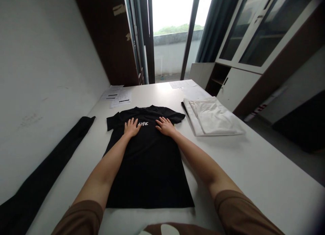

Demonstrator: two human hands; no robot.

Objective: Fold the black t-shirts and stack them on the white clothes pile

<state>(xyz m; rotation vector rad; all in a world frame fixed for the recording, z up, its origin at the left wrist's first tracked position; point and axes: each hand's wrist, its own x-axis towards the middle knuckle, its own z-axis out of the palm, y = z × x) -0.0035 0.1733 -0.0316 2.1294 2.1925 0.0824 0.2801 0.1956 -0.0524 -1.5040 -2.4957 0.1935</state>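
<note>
A black T-shirt (pixel 149 174) lies spread out on the white table, its collar at the far side and its hem toward me. White lettering shows across its chest, partly covered by my left hand (pixel 131 128). That hand rests flat on the left of the chest, fingers spread. My right hand (pixel 165 126) lies flat on the right of the chest, below the right sleeve, with its fingers also apart. Both palms press on the fabric and neither hand grips it.
Folded white cloth (pixel 213 116) lies to the right, with a dark edge beneath it. Long black fabric (pixel 48 170) runs along the wall at left. Paper sheets (pixel 121 97) lie at the table's far left, others (pixel 184 84) at the far end. A cabinet (pixel 241 86) stands beyond the table's right.
</note>
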